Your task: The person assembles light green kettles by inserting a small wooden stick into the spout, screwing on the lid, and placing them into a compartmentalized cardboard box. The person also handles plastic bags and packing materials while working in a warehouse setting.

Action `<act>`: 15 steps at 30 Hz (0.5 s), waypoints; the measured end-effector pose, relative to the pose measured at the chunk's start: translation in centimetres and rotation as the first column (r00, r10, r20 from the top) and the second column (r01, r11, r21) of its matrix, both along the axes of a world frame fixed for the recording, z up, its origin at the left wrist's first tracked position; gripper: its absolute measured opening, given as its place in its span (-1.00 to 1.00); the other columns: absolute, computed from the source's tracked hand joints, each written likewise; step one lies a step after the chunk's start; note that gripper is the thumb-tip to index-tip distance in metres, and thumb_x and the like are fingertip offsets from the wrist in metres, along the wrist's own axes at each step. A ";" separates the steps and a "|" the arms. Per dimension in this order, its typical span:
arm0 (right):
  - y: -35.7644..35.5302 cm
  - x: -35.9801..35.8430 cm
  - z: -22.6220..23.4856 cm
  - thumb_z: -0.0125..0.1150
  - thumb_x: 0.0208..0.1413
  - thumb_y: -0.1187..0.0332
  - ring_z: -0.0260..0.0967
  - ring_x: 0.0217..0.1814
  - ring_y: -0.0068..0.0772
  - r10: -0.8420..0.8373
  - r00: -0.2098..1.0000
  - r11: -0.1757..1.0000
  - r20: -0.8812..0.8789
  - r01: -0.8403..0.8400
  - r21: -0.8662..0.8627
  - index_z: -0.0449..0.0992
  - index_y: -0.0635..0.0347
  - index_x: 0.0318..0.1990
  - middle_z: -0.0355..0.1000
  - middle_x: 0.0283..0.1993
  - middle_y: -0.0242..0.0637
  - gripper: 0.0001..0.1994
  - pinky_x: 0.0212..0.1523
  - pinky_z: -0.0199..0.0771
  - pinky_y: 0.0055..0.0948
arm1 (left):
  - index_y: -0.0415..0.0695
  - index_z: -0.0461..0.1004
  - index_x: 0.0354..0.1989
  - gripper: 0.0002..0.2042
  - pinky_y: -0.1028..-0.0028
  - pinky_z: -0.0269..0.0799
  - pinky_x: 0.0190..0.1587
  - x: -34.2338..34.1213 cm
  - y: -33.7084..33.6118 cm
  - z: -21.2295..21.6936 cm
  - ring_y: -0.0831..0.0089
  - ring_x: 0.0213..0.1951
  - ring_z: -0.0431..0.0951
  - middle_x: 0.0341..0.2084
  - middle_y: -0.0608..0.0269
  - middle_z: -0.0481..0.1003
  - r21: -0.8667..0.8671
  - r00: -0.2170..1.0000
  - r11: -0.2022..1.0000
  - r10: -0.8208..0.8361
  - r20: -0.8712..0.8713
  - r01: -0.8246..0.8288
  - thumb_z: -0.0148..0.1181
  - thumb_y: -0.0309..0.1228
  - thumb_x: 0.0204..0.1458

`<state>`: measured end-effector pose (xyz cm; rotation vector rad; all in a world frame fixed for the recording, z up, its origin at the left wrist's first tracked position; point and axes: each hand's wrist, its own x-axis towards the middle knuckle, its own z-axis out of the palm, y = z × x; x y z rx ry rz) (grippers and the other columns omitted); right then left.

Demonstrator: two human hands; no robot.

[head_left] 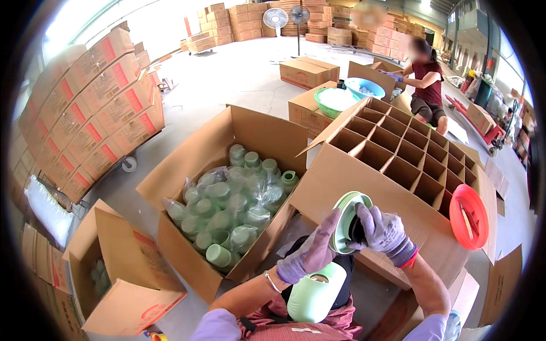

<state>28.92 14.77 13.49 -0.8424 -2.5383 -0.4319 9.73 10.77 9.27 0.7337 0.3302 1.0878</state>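
Both my hands wear grey-purple gloves. My left hand point(314, 256) is closed on a light green, round, rimmed plastic part point(346, 215), holding it on edge above my lap. Against that part's inner side, my right hand point(384, 233) pinches a small black round piece point(356, 231); its fingers hide some of it. Whether the two pieces are joined, I cannot tell. A pale green rounded plastic body point(316, 292) with a hole in its end rests in my lap, below my left hand.
On the left, an open carton point(170, 241) holds many green bottle-like parts, some in clear bags. A divided carton point(341, 187) stands at the right, with a red basket point(469, 216) at its edge. Beyond are green point(318, 108) and blue bowls point(352, 83) and a co-worker point(429, 85).
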 end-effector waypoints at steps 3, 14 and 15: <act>-0.2 -0.3 -1.9 0.34 -0.09 -0.20 0.52 -0.35 0.08 -0.082 0.934 0.954 -0.349 -0.028 -0.299 0.30 0.35 0.17 0.49 -0.16 0.00 -0.15 -0.35 0.56 -0.21 | -0.13 -0.01 0.43 -0.33 0.32 0.20 0.32 -0.1 0.5 -1.6 0.37 0.27 0.27 0.31 0.20 0.20 0.196 0.977 0.980 0.083 -0.199 -0.044 -0.14 0.06 0.31; -1.6 -1.5 -1.4 0.23 0.06 -0.13 0.47 -0.11 -0.07 -0.299 0.914 0.878 -0.273 0.152 -0.453 0.35 0.06 0.24 0.40 0.05 0.01 -0.33 -0.10 0.57 -0.25 | -0.19 0.22 0.28 -0.47 0.30 0.44 0.16 -2.7 1.7 -0.6 0.35 0.13 0.44 0.16 0.15 0.36 0.027 0.978 0.987 0.161 -0.132 -0.159 -0.09 -0.05 0.32; -0.9 -1.1 -1.1 0.26 0.04 -0.08 0.47 -0.12 -0.09 -0.122 0.974 0.967 -0.191 0.073 -0.244 0.33 -0.06 0.26 0.36 0.09 -0.06 -0.35 -0.14 0.57 -0.26 | -0.20 0.26 0.24 -0.45 0.25 0.44 0.17 -2.9 1.7 0.2 0.33 0.14 0.43 0.11 0.11 0.40 -0.197 0.998 0.979 0.065 0.023 -0.059 -0.23 0.02 0.34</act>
